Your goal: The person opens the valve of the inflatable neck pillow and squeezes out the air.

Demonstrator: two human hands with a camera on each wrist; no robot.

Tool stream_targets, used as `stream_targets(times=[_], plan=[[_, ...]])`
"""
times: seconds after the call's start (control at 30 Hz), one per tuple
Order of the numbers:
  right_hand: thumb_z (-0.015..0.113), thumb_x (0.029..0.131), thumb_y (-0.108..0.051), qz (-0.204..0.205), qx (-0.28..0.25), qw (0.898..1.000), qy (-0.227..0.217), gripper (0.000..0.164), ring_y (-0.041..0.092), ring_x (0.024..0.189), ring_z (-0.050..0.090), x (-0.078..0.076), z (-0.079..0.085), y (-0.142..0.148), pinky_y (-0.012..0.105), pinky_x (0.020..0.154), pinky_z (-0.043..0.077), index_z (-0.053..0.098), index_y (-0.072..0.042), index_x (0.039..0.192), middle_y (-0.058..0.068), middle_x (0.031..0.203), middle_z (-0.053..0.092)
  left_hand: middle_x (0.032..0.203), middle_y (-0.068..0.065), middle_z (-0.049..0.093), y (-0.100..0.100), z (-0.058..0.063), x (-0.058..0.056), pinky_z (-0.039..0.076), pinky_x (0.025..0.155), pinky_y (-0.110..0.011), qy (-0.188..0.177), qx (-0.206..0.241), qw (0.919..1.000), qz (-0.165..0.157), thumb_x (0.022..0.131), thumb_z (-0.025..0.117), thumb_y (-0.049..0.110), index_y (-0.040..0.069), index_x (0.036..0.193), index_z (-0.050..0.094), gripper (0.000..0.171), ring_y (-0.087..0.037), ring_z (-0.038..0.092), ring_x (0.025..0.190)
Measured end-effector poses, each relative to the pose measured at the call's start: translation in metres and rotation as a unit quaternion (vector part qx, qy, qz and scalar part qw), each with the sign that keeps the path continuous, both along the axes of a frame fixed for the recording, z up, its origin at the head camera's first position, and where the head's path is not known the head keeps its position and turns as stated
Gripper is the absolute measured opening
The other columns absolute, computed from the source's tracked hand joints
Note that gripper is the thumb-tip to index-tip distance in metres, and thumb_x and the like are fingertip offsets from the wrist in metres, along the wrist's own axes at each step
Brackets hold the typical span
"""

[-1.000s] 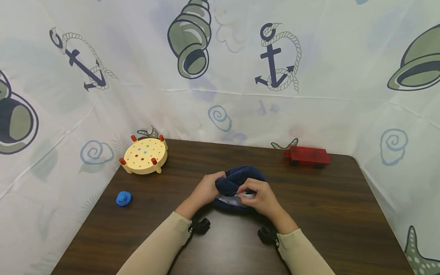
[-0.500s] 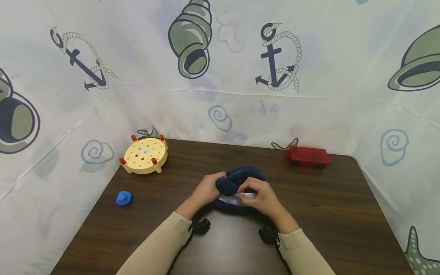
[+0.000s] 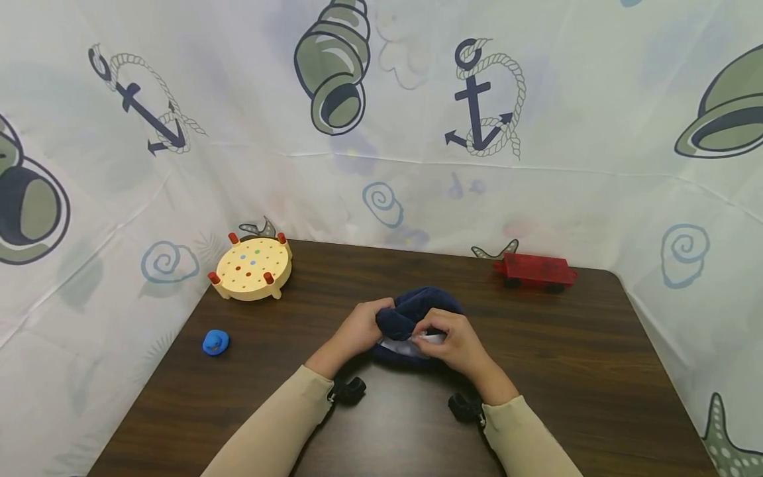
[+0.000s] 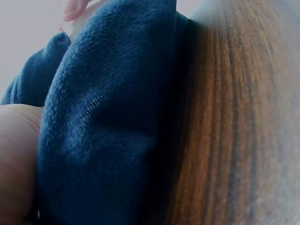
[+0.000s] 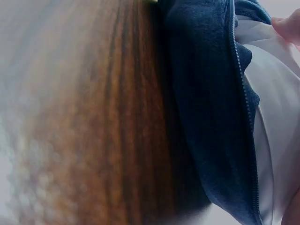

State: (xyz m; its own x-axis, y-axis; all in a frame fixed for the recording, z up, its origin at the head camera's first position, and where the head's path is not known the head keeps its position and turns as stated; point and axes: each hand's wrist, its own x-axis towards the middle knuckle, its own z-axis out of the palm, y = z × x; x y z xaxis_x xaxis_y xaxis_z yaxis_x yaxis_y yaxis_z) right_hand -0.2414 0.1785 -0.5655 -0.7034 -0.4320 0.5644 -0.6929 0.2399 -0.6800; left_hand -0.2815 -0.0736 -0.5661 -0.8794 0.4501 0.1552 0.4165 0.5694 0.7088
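A navy plush neck pillow [image 3: 420, 306] lies on the table in front of the person. Its zip [image 5: 244, 89] is undone, and a white inside [image 5: 276, 89] shows through the gap. My left hand [image 3: 359, 328] grips the pillow's left end, its fingers mostly hidden behind the fabric. At the opening, my right hand [image 3: 450, 339] has thumb and fingertips pinched together on the pillow. Whether they hold the zip edge or the white inside is too small to tell. The left wrist view shows the plush side [image 4: 103, 117] close up.
On the brown wooden table [image 3: 584, 371], a yellow round toy with red pegs [image 3: 253, 268] stands at the back left. A blue rubber duck [image 3: 215, 342] sits nearer on the left. At the back right is a red toy wagon [image 3: 534, 271]. A patterned cloth [image 3: 405, 132] hangs behind.
Almost nothing moves. The right hand's fingertips shift very slightly at the opening, while the left hand keeps its grip on the pillow.
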Motion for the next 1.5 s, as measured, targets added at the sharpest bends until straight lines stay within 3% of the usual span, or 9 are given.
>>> stream_targets(times=[0.27,0.67,1.2,1.5], plan=[[0.088,0.087,-0.003,-0.008,0.006,0.999,-0.042,0.025,0.01,0.082,0.066,-0.0003,0.0012,0.0014,0.025,0.076,0.056,0.078,-0.025,0.093,-0.008,0.088,0.071,0.081,0.007,0.066,0.0031,0.0007,0.0,0.049,0.073,-0.031,0.003,-0.001,1.0,-0.004,0.097,0.077,0.015,0.026,0.09,0.064,0.019,-0.015,0.06,0.075],[0.09,0.082,0.001,-0.005,-0.013,0.997,-0.078,0.025,0.019,0.078,0.067,0.0011,-0.0024,0.003,0.031,0.071,0.057,0.08,-0.02,0.091,-0.001,0.086,0.073,0.08,0.008,0.064,0.0042,0.0011,0.0016,0.048,0.073,-0.029,-0.005,-0.006,1.0,-0.006,0.097,0.077,0.013,0.027,0.089,0.064,0.021,-0.014,0.059,0.075],[0.089,0.087,-0.005,0.008,-0.005,0.989,-0.15,0.022,0.011,0.084,0.068,-0.0001,-0.0042,0.0062,0.025,0.079,0.059,0.079,-0.024,0.091,-0.004,0.088,0.074,0.079,0.009,0.063,0.0029,-0.0002,0.0025,0.048,0.072,-0.029,-0.008,0.002,0.9999,-0.01,0.097,0.075,0.01,0.029,0.088,0.063,0.024,-0.014,0.058,0.075],[0.087,0.089,-0.005,0.011,-0.013,0.987,-0.161,0.012,0.01,0.084,0.068,-0.001,-0.0061,0.0065,0.025,0.08,0.059,0.08,-0.014,0.093,-0.002,0.088,0.075,0.079,0.009,0.062,0.0023,0.0009,0.0032,0.048,0.072,-0.029,-0.011,0.01,0.9998,-0.014,0.095,0.076,0.008,0.029,0.087,0.063,0.026,-0.014,0.058,0.074]])
